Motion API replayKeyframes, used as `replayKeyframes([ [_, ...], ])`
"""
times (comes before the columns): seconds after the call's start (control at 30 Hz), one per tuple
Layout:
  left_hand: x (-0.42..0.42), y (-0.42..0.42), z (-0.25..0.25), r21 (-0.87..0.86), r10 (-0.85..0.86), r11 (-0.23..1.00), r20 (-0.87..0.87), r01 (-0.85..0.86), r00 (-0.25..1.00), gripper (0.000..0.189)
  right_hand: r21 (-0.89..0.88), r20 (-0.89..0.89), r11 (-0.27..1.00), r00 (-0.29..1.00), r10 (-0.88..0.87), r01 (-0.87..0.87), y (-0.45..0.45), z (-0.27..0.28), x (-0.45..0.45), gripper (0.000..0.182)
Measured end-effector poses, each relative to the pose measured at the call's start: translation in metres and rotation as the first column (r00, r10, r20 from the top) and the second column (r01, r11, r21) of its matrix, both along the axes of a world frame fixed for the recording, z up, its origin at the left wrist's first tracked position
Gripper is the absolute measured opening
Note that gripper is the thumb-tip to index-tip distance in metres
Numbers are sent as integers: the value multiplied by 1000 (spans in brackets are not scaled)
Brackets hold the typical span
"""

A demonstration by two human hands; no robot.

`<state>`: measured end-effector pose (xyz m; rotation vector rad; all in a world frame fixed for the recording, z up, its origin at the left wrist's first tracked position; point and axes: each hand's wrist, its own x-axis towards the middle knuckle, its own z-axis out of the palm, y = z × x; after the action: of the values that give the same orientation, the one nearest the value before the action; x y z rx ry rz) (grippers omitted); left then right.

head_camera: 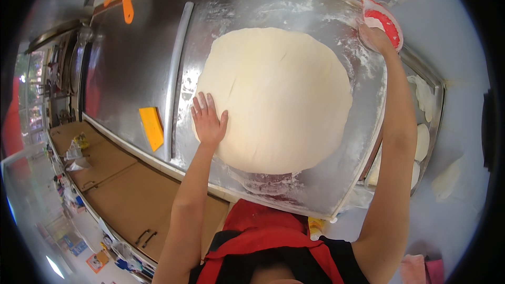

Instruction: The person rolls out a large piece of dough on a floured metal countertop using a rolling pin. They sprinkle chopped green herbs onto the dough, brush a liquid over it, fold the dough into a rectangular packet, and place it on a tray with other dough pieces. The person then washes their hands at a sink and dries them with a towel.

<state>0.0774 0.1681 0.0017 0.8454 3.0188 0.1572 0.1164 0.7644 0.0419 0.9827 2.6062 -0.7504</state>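
Observation:
A wide, roughly round sheet of pale dough (276, 98) lies flat on a floured metal worktop (221, 4). My left hand (208, 122) rests palm down on its left edge, thumb spread, holding nothing. At the far right corner, my right hand (376, 37) reaches into a red, long-handled plastic scoop (390, 27). White flour (374, 23) shows inside the scoop beside my fingers. The fingertips are hidden, so whether they grip any flour is unclear.
Left of the dough lies a long metal rod (178, 75), with a yellow dough scraper (151, 128) beside it. An orange-handled tool (125, 0) sits at the back left. A metal tray (440, 98) with dough pieces (422, 142) stands right. Brown cabinets (130, 201) adjoin the front left.

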Motion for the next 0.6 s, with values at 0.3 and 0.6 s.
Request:
replayKeyframes([
  [0.3, -4, -2, -7, -26, 7, 1000, 7, -7, 1000, 75, -712, -402, 630, 554, -729, 311, -151, -32, -27, 30],
  [0.6, -7, -2, -6, -11, -38, 999, 31, 38, 999, 71, 310, -453, 725, 575, 682, -615, -427, -59, 9, 64],
])
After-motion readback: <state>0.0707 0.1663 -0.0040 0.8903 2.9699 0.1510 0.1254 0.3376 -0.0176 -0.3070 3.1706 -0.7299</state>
